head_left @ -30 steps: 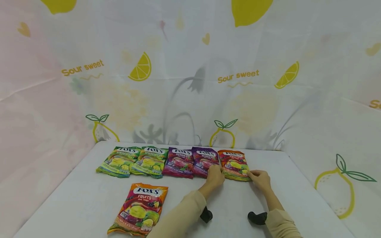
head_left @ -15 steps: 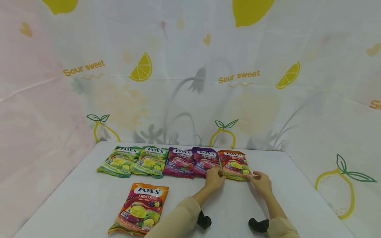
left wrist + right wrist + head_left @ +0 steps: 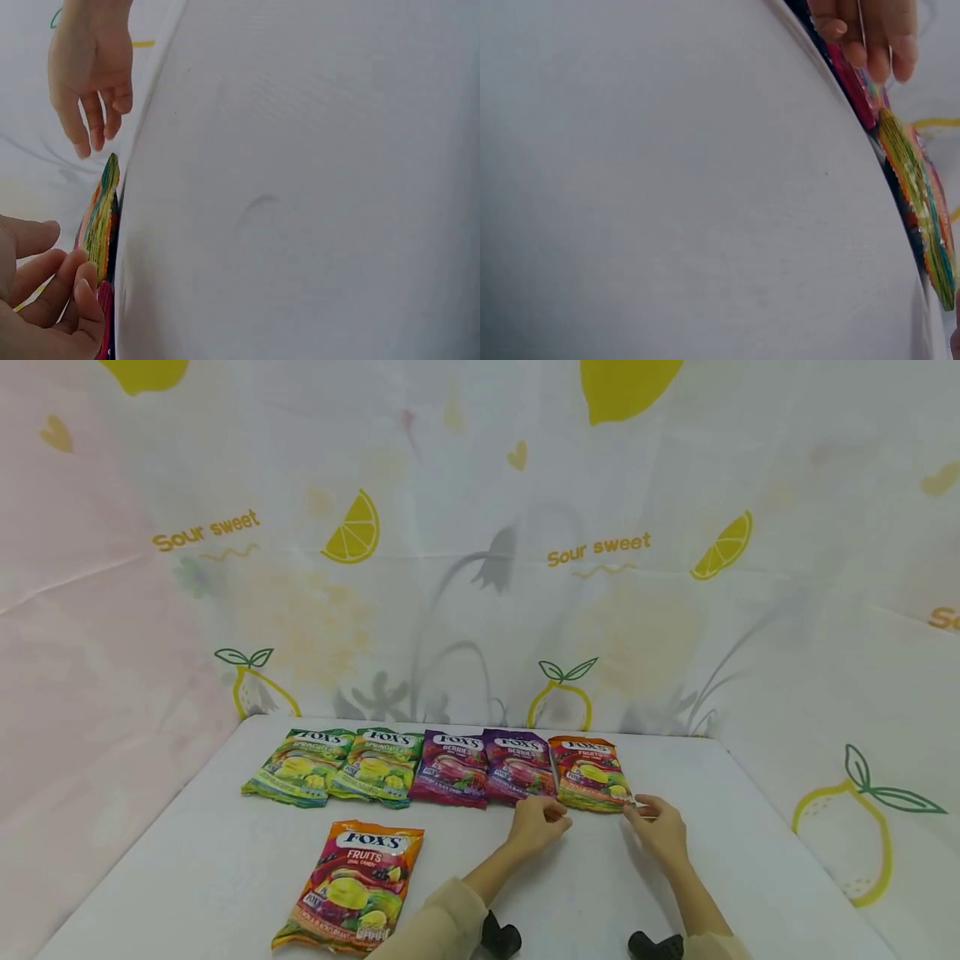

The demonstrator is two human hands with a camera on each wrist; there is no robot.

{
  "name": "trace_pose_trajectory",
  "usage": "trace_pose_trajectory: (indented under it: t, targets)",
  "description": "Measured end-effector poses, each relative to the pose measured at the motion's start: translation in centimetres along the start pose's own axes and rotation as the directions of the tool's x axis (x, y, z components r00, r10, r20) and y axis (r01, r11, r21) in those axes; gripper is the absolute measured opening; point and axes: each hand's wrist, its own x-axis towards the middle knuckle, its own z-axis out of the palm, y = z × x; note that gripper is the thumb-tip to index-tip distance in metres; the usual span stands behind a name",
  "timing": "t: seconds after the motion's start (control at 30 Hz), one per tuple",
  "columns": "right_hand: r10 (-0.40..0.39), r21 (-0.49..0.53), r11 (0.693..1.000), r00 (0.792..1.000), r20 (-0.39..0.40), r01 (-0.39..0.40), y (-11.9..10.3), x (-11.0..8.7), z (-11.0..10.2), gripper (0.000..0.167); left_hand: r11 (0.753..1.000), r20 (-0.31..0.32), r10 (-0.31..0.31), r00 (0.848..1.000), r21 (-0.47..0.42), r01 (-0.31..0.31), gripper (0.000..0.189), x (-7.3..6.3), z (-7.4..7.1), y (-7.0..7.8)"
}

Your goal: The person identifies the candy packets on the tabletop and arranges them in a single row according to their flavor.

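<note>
An orange-red bag of fruit candy (image 3: 592, 772) lies flat at the right end of a row of candy bags in the head view. My left hand (image 3: 537, 827) is just below its lower left corner, fingers loosely bent and holding nothing. Beside the lower right corner is my right hand (image 3: 660, 833), relaxed and with nothing in its grasp. The left wrist view shows the bag's striped bottom edge (image 3: 101, 221) between both hands, the right hand (image 3: 94, 82) apart from it. In the right wrist view the right hand is mostly out of frame.
Two purple berry candy bags (image 3: 517, 767) and two green candy bags (image 3: 378, 767) complete the row along the back of the white table (image 3: 187, 860). Another orange-red fruit candy bag (image 3: 348, 887) lies nearer, at front left. A printed cloth (image 3: 480, 635) rises behind the table.
My left hand has let go of the orange-red bag's lower left corner and drawn back towards me. The right hand has eased off the other corner slightly. The bags stay in place.
</note>
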Motion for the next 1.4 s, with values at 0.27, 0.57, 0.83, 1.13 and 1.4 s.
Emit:
trace_pose_trajectory:
  t: [0.27,0.57,0.83,1.13,1.4]
  targets:
    - [-0.007,0.060,0.998,0.997,0.082,0.002,-1.1,-1.7,0.7,0.037,0.998,0.070,0.047,0.996,-0.040,-0.044,0.011,-1.4,-0.5,0.4]
    - [-0.057,0.085,0.995,0.991,0.121,0.046,-2.6,-3.6,1.4,0.033,0.997,0.112,0.054,0.992,-0.060,-0.047,0.012,-2.8,-1.5,0.6]
    - [-0.040,0.125,0.992,0.988,0.147,0.022,-3.1,-4.7,1.6,0.028,0.996,0.173,0.064,0.983,-0.068,-0.053,0.013,-3.9,-2.4,0.8]
    - [-0.028,0.193,0.981,0.983,0.179,-0.007,-3.7,-5.7,2.1,0.023,0.997,0.209,0.069,0.976,-0.059,-0.058,0.012,-5.4,-3.6,0.6]
    - [-0.032,0.232,0.972,0.957,0.288,-0.037,-3.9,-6.3,2.7,0.028,0.996,0.233,0.064,0.970,-0.069,-0.050,0.012,-7.0,-5.5,1.0]
